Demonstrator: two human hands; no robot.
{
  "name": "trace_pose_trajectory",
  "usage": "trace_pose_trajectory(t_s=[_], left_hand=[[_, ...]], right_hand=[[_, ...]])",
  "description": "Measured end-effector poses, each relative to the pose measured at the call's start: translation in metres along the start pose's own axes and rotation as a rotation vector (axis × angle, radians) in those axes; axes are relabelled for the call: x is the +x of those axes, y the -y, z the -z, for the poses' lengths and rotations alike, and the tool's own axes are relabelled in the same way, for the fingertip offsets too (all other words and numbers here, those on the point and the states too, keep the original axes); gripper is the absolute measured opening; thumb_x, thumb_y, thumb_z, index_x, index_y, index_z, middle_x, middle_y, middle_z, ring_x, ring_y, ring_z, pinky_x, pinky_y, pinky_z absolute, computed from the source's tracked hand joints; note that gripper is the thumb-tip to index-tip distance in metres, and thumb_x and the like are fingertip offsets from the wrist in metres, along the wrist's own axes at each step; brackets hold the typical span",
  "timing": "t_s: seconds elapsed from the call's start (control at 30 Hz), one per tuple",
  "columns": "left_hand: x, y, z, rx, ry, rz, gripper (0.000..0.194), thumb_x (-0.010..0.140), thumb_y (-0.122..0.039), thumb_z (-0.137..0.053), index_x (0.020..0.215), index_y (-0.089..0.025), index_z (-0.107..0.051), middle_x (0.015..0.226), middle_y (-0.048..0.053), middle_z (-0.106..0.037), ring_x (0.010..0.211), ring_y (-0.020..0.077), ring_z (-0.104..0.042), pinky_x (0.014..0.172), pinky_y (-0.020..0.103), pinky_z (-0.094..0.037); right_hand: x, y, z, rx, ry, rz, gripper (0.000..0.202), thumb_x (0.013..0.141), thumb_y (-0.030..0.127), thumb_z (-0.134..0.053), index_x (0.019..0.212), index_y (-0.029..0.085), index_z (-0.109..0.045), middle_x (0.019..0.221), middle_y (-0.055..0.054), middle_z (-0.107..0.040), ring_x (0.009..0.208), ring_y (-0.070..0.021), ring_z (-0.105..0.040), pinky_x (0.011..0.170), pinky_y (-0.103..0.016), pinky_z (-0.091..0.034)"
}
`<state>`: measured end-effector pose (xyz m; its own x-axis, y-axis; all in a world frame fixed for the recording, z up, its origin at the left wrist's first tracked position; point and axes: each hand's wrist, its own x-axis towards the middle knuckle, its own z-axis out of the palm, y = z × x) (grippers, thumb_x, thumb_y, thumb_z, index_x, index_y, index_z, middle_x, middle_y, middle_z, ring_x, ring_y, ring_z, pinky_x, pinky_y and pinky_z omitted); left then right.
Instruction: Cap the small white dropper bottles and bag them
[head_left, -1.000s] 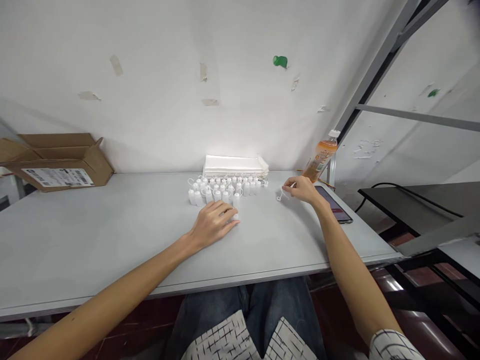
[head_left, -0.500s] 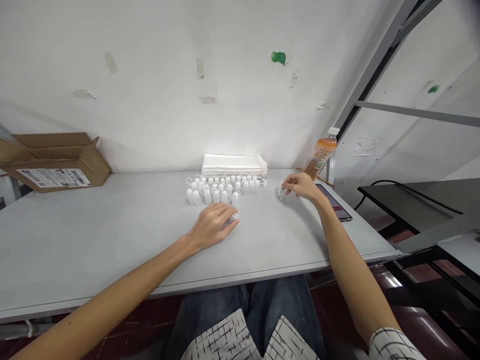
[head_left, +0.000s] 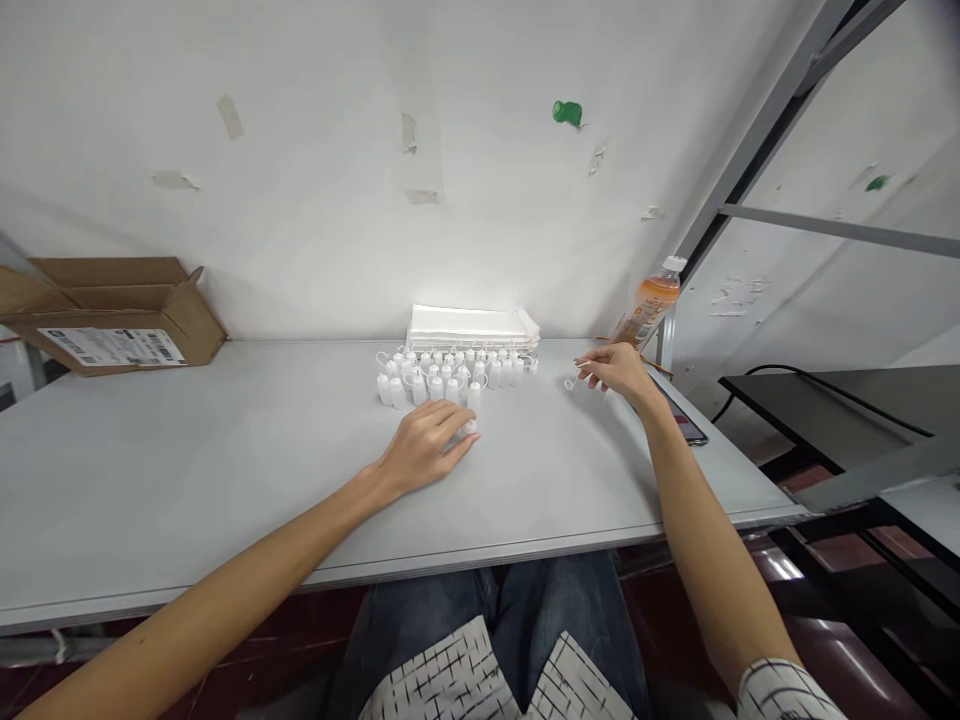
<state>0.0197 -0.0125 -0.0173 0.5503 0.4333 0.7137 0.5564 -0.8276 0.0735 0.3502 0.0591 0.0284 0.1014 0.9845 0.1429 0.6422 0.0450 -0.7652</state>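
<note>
My left hand [head_left: 427, 445] is closed around a small white bottle [head_left: 468, 428] on the grey table, just in front of a cluster of similar bottles. Between its fingertips my right hand [head_left: 611, 372] pinches a small white looped cap [head_left: 571, 382], a little above the table on the right. Several small white bottles [head_left: 435, 388] stand close together in rows, some with looped straps on top. Behind them lies a stack of flat white packets [head_left: 472, 325].
An open cardboard box [head_left: 120, 320] sits at the table's [head_left: 225, 480] back left. At the right are an orange drink bottle [head_left: 649, 305], leaning, and a phone [head_left: 686, 420] partly behind my right forearm. A metal frame [head_left: 742, 150] rises beyond.
My right hand has lifted slightly and shifted right with the looped cap, which has turned. My left hand stays around the bottle. The whole view has shifted slightly.
</note>
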Motion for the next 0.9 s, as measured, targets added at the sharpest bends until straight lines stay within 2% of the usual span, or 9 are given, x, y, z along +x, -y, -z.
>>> trace_pose_trajectory(t_s=[0.23,0.37,0.5,0.63,0.8,0.9], left_hand=[[0.001,-0.002,0.001,-0.041,-0.021,0.015,0.015,0.09,-0.026,-0.059,0.101,-0.015,-0.062,0.087,0.006,-0.07,0.077,0.0162,-0.064,0.066,0.027,-0.051],[0.001,-0.001,0.0,-0.048,-0.022,0.053,0.018,0.091,-0.028,-0.058,0.102,-0.015,-0.063,0.084,0.005,-0.069,0.074,0.015,-0.063,0.064,0.025,-0.05],[0.003,0.0,0.001,-0.06,-0.032,0.072,0.017,0.091,-0.028,-0.058,0.101,-0.015,-0.064,0.082,0.004,-0.069,0.07,0.0138,-0.063,0.061,0.024,-0.049],[0.003,-0.001,0.003,-0.087,-0.04,0.093,0.017,0.091,-0.027,-0.058,0.102,-0.015,-0.064,0.083,0.004,-0.068,0.072,0.0138,-0.062,0.059,0.023,-0.047],[0.002,-0.004,0.003,-0.13,0.01,0.155,0.031,0.094,-0.028,-0.052,0.121,-0.015,-0.059,0.079,0.003,-0.064,0.071,0.0139,-0.059,0.058,0.024,-0.045],[0.002,-0.004,0.001,-0.19,0.04,0.233,0.035,0.094,-0.035,-0.055,0.123,-0.018,-0.06,0.08,0.003,-0.064,0.07,0.0133,-0.058,0.06,0.025,-0.045]], right_hand=[[-0.002,0.004,-0.004,0.175,0.052,0.029,0.03,0.071,0.039,-0.073,0.063,0.011,-0.063,0.057,-0.003,-0.059,0.042,-0.0077,-0.049,0.035,-0.019,-0.034],[-0.003,0.006,-0.006,0.196,0.071,0.058,0.036,0.068,0.044,-0.076,0.06,0.012,-0.061,0.051,-0.001,-0.055,0.039,-0.0065,-0.044,0.036,-0.02,-0.031],[-0.005,0.007,-0.005,0.13,0.09,0.069,0.038,0.068,0.047,-0.075,0.063,0.012,-0.062,0.056,-0.004,-0.061,0.039,-0.0075,-0.048,0.036,-0.02,-0.031],[-0.007,0.011,-0.005,0.123,0.03,0.123,0.038,0.069,0.048,-0.075,0.066,0.012,-0.063,0.059,-0.004,-0.061,0.041,-0.0098,-0.053,0.035,-0.019,-0.03],[-0.013,0.024,-0.009,0.37,0.06,0.16,0.036,0.067,0.045,-0.079,0.071,0.012,-0.064,0.065,-0.005,-0.062,0.046,-0.0111,-0.057,0.037,-0.02,-0.033],[-0.022,0.037,-0.016,0.533,0.19,0.234,0.031,0.074,0.042,-0.075,0.073,0.013,-0.064,0.07,-0.005,-0.063,0.049,-0.0114,-0.059,0.039,-0.021,-0.035]])
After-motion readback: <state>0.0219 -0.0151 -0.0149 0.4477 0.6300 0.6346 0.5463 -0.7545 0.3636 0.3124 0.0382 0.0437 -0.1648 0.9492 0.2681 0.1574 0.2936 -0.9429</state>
